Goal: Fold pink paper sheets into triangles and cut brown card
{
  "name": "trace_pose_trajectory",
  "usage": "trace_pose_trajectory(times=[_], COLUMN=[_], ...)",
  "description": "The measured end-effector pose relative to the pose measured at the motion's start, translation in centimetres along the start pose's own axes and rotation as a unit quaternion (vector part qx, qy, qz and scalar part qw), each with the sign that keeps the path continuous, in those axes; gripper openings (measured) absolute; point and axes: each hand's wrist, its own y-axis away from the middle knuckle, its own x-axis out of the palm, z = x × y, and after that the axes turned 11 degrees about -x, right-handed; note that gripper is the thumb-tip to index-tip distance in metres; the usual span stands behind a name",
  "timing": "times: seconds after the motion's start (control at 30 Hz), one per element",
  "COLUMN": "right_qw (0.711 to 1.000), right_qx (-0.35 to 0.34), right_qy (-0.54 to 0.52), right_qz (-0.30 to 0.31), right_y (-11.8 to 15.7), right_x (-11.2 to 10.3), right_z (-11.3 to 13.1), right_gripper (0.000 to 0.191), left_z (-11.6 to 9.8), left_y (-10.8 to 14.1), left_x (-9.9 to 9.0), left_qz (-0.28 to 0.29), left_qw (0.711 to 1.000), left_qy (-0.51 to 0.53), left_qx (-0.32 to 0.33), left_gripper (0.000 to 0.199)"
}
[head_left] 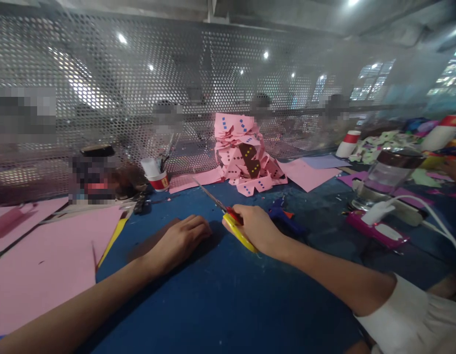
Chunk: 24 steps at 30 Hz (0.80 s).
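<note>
A: Entry one, the grip?
B: Right hand (255, 228), centre of frame: fingers closed round one pair of scissors (241, 235), yellow and red handles. Blades (216, 200) point to the upper left and look close together; no paper seen between them.
A: Entry two?
B: Left hand (184, 236), left of centre: palm down, fingers loosely bent. Nothing visible in it; whether anything lies beneath the palm, I cannot tell.
A: Hazards?
B: Two, by my judgement. A leftward swing of the scissors could bring the blades to the left hand's fingertips, the two being near. A forward push could topple the pile of folded pink paper (231, 157), upper centre, which looks loosely stacked.
A: Surface?
B: One blue table (220, 305). Beside the right wrist, a blue tool (287, 216), partly hidden. Lower left, a large pink sheet (54, 265). Left of the pile, a red-and-white cup (159, 182) with upright contents. Right of frame, a lidded clear jar (386, 174) and a magenta power strip (375, 228) with a white plug.
A: Room?
B: Perforated metal screen (102, 73) across the upper frame, people dimly behind it; bright lamps above; windows, upper right.
</note>
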Motion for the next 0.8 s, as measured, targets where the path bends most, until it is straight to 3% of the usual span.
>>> trace_pose_trajectory(times=[0.27, 0.5, 0.8], right_qw=[1.0, 0.999, 0.998], right_qx=[0.003, 0.01, 0.014], right_qy=[0.002, 0.009, -0.051], right_qz=[0.015, 0.033, 0.034], right_y=[-0.09, -0.11, 0.05], right_x=[0.31, 0.34, 0.52], right_z=[-0.12, -0.12, -0.21], right_gripper=[0.02, 0.019, 0.022], left_z=[0.9, 0.7, 0.79], left_y=[-0.22, -0.09, 0.12], left_x=[0.63, -0.18, 0.48], left_qz=[0.021, 0.036, -0.002], left_qw=[0.998, 0.996, 0.998], left_qy=[0.049, 0.077, 0.064], left_qx=[-0.012, 0.017, 0.031], left_gripper=[0.022, 0.02, 0.021])
